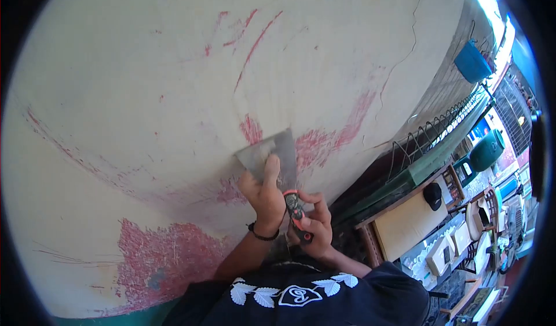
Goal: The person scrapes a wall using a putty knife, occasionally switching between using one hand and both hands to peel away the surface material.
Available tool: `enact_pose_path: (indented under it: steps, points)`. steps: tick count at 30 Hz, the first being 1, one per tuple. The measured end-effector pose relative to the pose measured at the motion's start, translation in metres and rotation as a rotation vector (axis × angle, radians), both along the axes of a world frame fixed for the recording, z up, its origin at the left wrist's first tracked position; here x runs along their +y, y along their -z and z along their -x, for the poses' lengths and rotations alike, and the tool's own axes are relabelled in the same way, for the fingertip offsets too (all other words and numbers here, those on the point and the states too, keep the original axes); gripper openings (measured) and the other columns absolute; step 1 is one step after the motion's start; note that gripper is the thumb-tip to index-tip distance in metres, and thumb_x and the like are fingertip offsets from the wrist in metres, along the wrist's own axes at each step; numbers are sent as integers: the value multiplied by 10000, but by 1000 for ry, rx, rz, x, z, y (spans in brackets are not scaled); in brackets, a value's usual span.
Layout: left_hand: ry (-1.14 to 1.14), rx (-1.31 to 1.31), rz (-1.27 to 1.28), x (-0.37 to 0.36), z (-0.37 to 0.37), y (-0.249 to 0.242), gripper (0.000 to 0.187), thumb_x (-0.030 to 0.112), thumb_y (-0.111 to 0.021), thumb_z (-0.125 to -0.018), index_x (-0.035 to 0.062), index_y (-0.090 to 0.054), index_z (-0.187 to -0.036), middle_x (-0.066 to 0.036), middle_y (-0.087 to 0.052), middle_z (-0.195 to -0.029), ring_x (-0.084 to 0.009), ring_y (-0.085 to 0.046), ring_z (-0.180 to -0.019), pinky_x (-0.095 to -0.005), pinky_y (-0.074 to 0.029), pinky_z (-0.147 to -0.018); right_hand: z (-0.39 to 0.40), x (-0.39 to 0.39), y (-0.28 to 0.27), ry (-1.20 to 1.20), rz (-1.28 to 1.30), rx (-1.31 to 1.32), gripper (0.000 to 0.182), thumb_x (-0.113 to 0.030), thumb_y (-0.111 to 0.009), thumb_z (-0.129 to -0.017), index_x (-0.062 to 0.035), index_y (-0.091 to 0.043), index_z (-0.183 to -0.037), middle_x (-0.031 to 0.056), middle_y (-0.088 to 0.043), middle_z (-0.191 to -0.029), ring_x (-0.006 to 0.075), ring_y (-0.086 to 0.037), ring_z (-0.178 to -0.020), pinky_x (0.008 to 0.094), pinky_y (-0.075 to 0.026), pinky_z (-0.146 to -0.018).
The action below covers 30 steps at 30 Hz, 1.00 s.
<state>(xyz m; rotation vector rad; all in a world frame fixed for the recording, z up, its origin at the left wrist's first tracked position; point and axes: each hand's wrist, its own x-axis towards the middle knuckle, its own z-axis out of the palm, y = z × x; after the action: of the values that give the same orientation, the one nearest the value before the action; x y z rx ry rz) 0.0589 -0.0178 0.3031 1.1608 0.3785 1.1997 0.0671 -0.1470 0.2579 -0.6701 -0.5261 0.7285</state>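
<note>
A wide metal scraper (282, 155) with a black and red handle lies with its blade edge at the pale wall (174, 53), between red scraped patches. My right hand (315, 227) is wrapped round the handle. My left hand (265, 192), with a dark bracelet at the wrist, presses on the blade, its thumb or a finger laid along the metal; the other fingers are partly hidden behind it. Red marks (315, 147) show to the right of the blade, and a large red patch (168, 256) is at the lower left.
A long crack (412, 42) runs down the wall's upper right. Beyond the wall's right edge are a blue bucket (474, 62), wire coils (428, 140), a table (408, 224) with a black cap (432, 196), chairs and a green container (487, 150).
</note>
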Motion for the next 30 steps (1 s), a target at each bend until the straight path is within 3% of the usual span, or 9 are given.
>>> enact_pose_path:
  steps: [2, 3, 6, 9, 15, 18, 21, 27, 30]
  points:
    - [4, -32, -18, 5, -7, -10, 171, 68, -580, -928, -80, -593, -1013, -128, -665, -902, -220, -678, -712, -348, -588, -660, 0, 1, -4, 7, 22, -16, 517, -106, -553, -857, -53, -365, -1336, 142, -569, -696, 171, -488, -424, 279, -368, -412]
    - [8, -33, -15, 2, -5, -16, 177, 68, -577, -929, -84, -586, -1018, -138, -667, -903, -237, -687, -714, -361, -600, -669, 1, 2, -15, -7, -28, 25, 544, -113, -573, -843, -53, -387, -1351, 92, -557, -733, 127, -480, -494, 263, -366, -460]
    - [72, -125, 60, -3, -4, -24, 178, 71, -587, -923, -89, -591, -1002, -147, -665, -903, -248, -686, -690, -355, -599, -673, 4, 1, -17, -53, -72, 93, 536, -107, -567, -838, -46, -394, -1342, 100, -569, -743, 115, -468, -494, 257, -361, -466]
    - [-24, -67, 10, 1, -3, 0, 181, 75, -598, -918, -91, -599, -990, -156, -666, -917, -239, -682, -688, -345, -588, -655, 6, -2, -8, -12, 19, 15, 525, -118, -565, -849, -49, -398, -1341, 91, -557, -723, 112, -455, -480, 256, -346, -465]
    - [-27, -16, 5, 2, 0, -2, 189, 89, -603, -923, -89, -616, -986, -149, -680, -884, -212, -682, -688, -325, -579, -625, 7, -3, -10, -23, 2, 47, 534, -101, -550, -844, -48, -396, -1352, 96, -588, -761, 115, -496, -518, 253, -373, -477]
    - [1, -37, 109, -1, 2, -7, 179, 77, -636, -917, -73, -684, -1001, -26, -668, -885, -83, -574, -780, -246, -462, -684, 3, -1, 0, -12, -7, -55, 497, -93, -558, -854, -52, -364, -1309, 173, -596, -731, 184, -520, -439, 288, -384, -404]
    - [51, -54, 186, 2, 6, -14, 177, 80, -641, -918, -74, -682, -994, -24, -668, -869, -79, -569, -755, -236, -455, -666, 14, 3, -14, 34, 21, -17, 511, -107, -575, -846, -44, -364, -1308, 160, -588, -719, 183, -517, -433, 281, -381, -400]
    - [-111, -84, -31, -4, -3, -19, 178, 92, -649, -919, -61, -681, -1004, -25, -671, -859, -80, -571, -737, -241, -462, -661, -1, 9, -4, 37, 15, -46, 521, -132, -556, -859, -42, -385, -1343, 108, -541, -610, 146, -457, -397, 280, -352, -390]
    - [12, -110, -15, 5, -7, -25, 167, 97, -654, -918, -56, -678, -980, -21, -668, -854, -72, -563, -735, -241, -458, -655, -2, 17, -10, 46, -118, 3, 525, -134, -550, -855, -35, -385, -1344, 113, -544, -611, 146, -448, -386, 282, -347, -383]
